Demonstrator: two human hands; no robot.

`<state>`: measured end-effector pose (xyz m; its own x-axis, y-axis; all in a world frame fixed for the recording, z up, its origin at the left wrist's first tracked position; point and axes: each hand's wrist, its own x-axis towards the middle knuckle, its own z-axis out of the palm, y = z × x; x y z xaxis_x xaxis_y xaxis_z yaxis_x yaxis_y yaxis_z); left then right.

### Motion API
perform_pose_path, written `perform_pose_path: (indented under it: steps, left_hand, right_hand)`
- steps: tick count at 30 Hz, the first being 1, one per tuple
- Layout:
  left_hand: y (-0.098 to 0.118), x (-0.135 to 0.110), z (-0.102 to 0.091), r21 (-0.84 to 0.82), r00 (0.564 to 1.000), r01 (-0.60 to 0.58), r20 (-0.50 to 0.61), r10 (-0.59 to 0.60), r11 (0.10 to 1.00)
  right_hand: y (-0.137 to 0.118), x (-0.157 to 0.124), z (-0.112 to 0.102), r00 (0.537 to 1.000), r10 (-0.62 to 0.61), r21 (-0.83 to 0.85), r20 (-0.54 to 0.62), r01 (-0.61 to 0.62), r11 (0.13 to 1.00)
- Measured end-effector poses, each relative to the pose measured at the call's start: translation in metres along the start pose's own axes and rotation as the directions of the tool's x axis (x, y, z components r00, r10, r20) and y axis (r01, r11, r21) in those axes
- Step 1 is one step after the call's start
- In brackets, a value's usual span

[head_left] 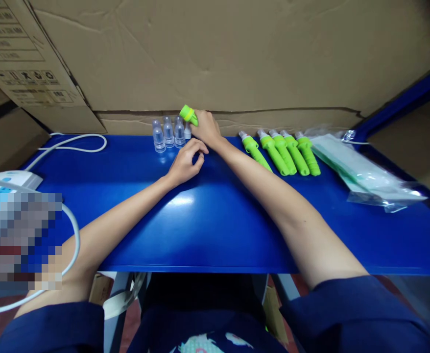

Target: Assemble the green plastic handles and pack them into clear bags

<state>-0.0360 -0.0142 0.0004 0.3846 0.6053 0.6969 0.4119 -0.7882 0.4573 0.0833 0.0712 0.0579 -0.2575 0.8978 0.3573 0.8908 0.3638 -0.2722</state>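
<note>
My right hand [206,128] reaches to the far edge of the blue table [215,235] and is closed around a bright green pen-shaped part [189,114], its end sticking up toward the cardboard wall. Just left of it stands a small cluster of clear plastic caps [168,133]. My left hand [185,162] rests on the table a little nearer, fingers curled, close to the caps; whether anything is in it is hidden. To the right lies a row of several green pen-shaped parts [286,152] with white tips.
A clear plastic bag [362,171] of pale parts lies at the right. A white power strip [11,180] and its white cable [71,142] sit at the left. Cardboard boxes [215,54] wall off the back.
</note>
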Motion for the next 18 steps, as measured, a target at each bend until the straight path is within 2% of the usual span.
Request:
perform_pose_path:
  steps: [7,12,15,18]
  left_hand:
    - [0.0,-0.001,0.0,-0.007,1.0,-0.012,-0.005,0.012,1.0]
    - [0.0,0.0,0.0,0.005,0.999,-0.032,-0.008,0.032,0.999]
    - [-0.001,0.0,0.0,0.013,0.999,-0.04,-0.026,0.04,0.999]
    - [-0.003,0.0,0.001,0.012,0.995,-0.063,-0.074,0.064,0.998]
  right_hand:
    - [-0.002,-0.002,0.002,1.0,0.014,-0.018,-0.009,-0.014,1.0]
    - [0.015,-0.013,-0.007,1.0,0.01,0.029,-0.013,-0.01,1.0]
    - [0.031,-0.025,-0.017,0.999,-0.035,0.118,-0.014,0.037,0.992]
    - [0.044,-0.042,-0.027,0.989,-0.148,0.291,0.002,0.141,0.946]
